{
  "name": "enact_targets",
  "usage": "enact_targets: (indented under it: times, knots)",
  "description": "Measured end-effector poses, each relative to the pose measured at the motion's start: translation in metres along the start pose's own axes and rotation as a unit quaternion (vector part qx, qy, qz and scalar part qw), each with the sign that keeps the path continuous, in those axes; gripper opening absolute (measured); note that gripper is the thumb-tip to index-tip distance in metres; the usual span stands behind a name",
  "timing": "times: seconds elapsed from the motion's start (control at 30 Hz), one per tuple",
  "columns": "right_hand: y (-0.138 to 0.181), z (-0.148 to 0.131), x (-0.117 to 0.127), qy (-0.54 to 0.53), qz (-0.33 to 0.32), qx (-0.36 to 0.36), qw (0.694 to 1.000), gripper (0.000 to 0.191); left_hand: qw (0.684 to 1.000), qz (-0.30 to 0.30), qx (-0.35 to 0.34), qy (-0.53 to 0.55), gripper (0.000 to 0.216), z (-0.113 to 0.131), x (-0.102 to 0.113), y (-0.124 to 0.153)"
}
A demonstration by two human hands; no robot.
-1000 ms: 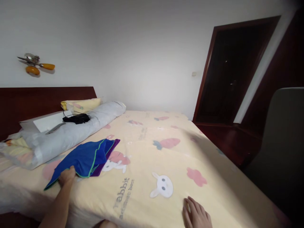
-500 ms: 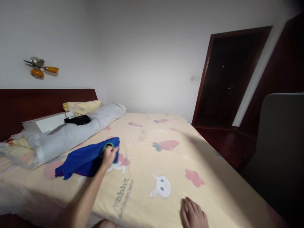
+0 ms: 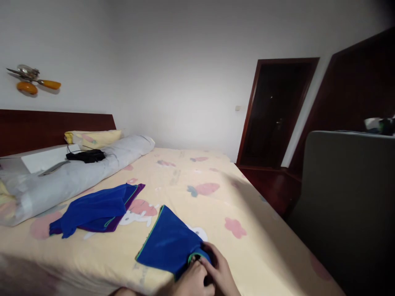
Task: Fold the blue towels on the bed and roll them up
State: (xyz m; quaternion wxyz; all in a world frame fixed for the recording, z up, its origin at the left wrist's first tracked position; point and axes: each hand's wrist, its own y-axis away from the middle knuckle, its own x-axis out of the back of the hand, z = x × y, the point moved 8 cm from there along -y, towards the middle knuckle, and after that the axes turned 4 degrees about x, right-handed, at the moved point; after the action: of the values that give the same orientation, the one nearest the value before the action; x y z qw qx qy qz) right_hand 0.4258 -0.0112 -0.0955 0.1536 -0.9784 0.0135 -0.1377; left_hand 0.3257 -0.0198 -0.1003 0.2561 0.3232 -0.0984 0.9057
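A blue cloth (image 3: 173, 242) with green edging lies fanned out on the bed sheet, its near right end gathered up in my hands. My left hand (image 3: 193, 280) is closed, with its fingertips at the curled green edge. On the right side of the same bunched end, my right hand (image 3: 220, 269) wraps its fingers around the fabric. Part of the gathered end is hidden behind the fingers. Further left rests a pile of blue cloths (image 3: 95, 209), with a purple cloth (image 3: 119, 221) showing underneath.
A rolled grey quilt (image 3: 83, 170) runs along the bed's left side, carrying a black item (image 3: 86, 156) and a white box (image 3: 51, 158). Behind it is a yellow pillow (image 3: 95, 137). At the right stands a dark chair back (image 3: 348, 197), near the bed's edge.
My left hand has brought one blue cloth from the pile toward the front middle. My right hand has moved left from the sheet onto it. The view has turned slightly right.
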Motion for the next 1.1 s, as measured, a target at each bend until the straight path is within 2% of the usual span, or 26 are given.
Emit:
enact_targets:
  times: [0.07,0.13,0.2,0.3,0.4,0.47,0.57,0.63,0.77,0.83,0.9,1.0,1.1]
  knots:
    - [0.000,0.009,-0.009,0.035,-0.064,0.017,0.997,0.041,0.999,-0.037,-0.002,-0.031,0.010,-0.014,-0.007,0.009]
    - [0.004,0.014,-0.012,0.045,-0.094,0.046,0.993,0.031,0.998,-0.024,-0.018,-0.062,0.012,-0.028,-0.005,0.018]
    - [0.006,0.017,-0.009,0.034,-0.087,0.064,0.994,0.026,0.994,0.046,-0.027,-0.096,0.017,-0.042,0.007,0.029]
    - [0.007,0.017,-0.003,0.009,-0.064,0.056,0.996,0.027,0.979,0.137,-0.003,-0.149,0.026,-0.061,0.024,0.046]
    - [0.005,0.010,-0.002,0.016,-0.072,0.055,0.996,0.025,0.949,0.233,0.067,-0.200,0.033,-0.073,0.040,0.061]
    - [0.005,0.004,-0.004,0.056,-0.090,0.046,0.993,0.027,0.926,0.272,0.125,-0.230,0.039,-0.077,0.047,0.065]
    - [0.004,-0.009,-0.007,0.179,-0.114,0.025,0.977,0.033,0.921,0.242,0.179,-0.249,0.046,-0.076,0.045,0.058]
    - [0.002,-0.019,-0.011,0.257,-0.128,0.039,0.957,0.029,0.928,0.213,0.185,-0.243,0.045,-0.070,0.041,0.050]
    - [-0.002,-0.019,-0.027,0.282,-0.179,0.073,0.940,0.014,0.950,0.180,0.149,-0.209,0.044,-0.057,0.035,0.037]
    - [-0.004,-0.011,-0.027,0.256,-0.171,0.062,0.950,0.020,0.957,0.183,0.129,-0.185,0.040,-0.056,0.036,0.034]
    - [-0.007,-0.006,-0.022,0.205,-0.141,0.046,0.967,0.027,0.961,0.211,0.109,-0.141,0.034,-0.058,0.041,0.032]
    - [-0.010,-0.012,-0.011,0.112,-0.094,0.044,0.988,0.037,0.954,0.287,0.087,-0.005,0.030,-0.064,0.056,0.029]
    - [-0.014,-0.027,0.000,0.077,-0.037,0.069,0.994,0.039,0.928,0.297,0.113,0.194,0.052,-0.067,0.066,0.018]
